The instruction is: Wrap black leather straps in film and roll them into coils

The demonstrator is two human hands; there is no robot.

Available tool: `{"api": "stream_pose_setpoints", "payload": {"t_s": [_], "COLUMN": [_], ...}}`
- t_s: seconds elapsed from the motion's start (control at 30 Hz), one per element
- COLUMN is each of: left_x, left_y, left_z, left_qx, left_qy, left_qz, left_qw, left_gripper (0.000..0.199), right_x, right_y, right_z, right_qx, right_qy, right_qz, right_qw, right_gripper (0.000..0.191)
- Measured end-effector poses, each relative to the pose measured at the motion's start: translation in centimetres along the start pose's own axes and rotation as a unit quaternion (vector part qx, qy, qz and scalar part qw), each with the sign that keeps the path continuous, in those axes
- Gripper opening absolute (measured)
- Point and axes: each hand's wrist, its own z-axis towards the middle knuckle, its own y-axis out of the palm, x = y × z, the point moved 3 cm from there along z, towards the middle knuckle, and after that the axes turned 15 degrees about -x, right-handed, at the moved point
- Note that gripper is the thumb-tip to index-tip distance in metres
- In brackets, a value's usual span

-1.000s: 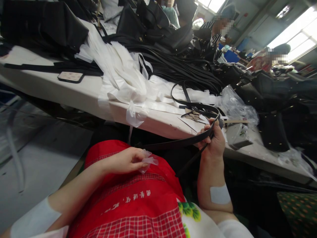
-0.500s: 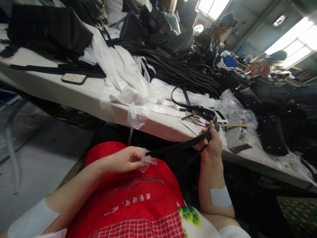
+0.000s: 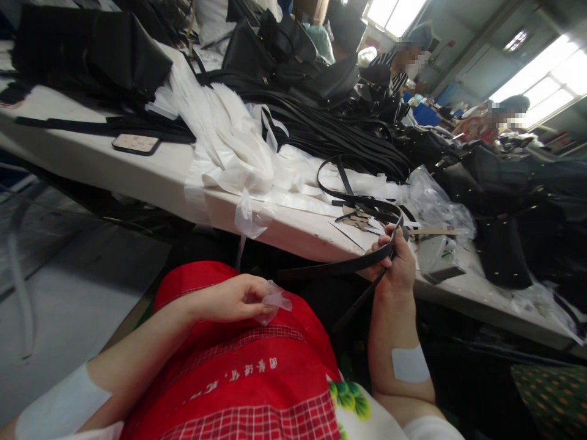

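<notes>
My right hand is closed around a long black strap at the table's front edge. One part of the strap reaches left toward my lap, and its loop lies on the table beyond the hand. In front of the red apron, my left hand pinches a small crumpled piece of clear plastic film. The strap's left end is apart from the left hand. White plastic strips are heaped on the table just ahead.
Many black straps lie behind the white strips. Black bags stand at the left and more at the right. A phone rests near the table edge. Clear plastic lies at right. Two people are in the background.
The strap's left end has come away from the left hand and its plastic film. My right hand has shifted slightly right with the strap.
</notes>
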Motion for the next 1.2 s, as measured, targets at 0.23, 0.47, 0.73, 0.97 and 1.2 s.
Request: {"api": "stream_pose_setpoints", "payload": {"t_s": [0.23, 0.47, 0.73, 0.97, 1.2], "left_x": [0.0, 0.3, 0.6, 0.3, 0.0], "left_y": [-0.2, -0.5, -1.1, -1.3, -1.1], "left_z": [0.2, 0.2, -0.3, -0.1, 0.3], "left_qx": [0.000, 0.017, 0.019, 0.021, 0.017], "left_qy": [0.001, 0.008, 0.017, -0.011, -0.035], "left_qz": [-0.040, -0.051, 0.028, 0.074, 0.083], "left_qw": [0.999, 0.999, 0.999, 0.997, 0.996], "left_gripper": [0.031, 0.034, 0.028, 0.028, 0.026], "right_x": [0.1, 0.4, 0.4, 0.3, 0.1], "right_y": [-0.1, 0.1, -0.2, 0.5, 0.9], "right_z": [-0.2, -0.3, 0.4, 1.1, 1.9], "right_qx": [0.010, 0.030, 0.056, 0.049, 0.087], "right_qy": [0.005, 0.020, 0.026, -0.028, -0.100], "right_qz": [0.000, -0.018, -0.066, -0.198, -0.299], "right_qw": [1.000, 0.999, 0.996, 0.979, 0.945], "right_gripper": [0.020, 0.022, 0.028, 0.030, 0.025]}}
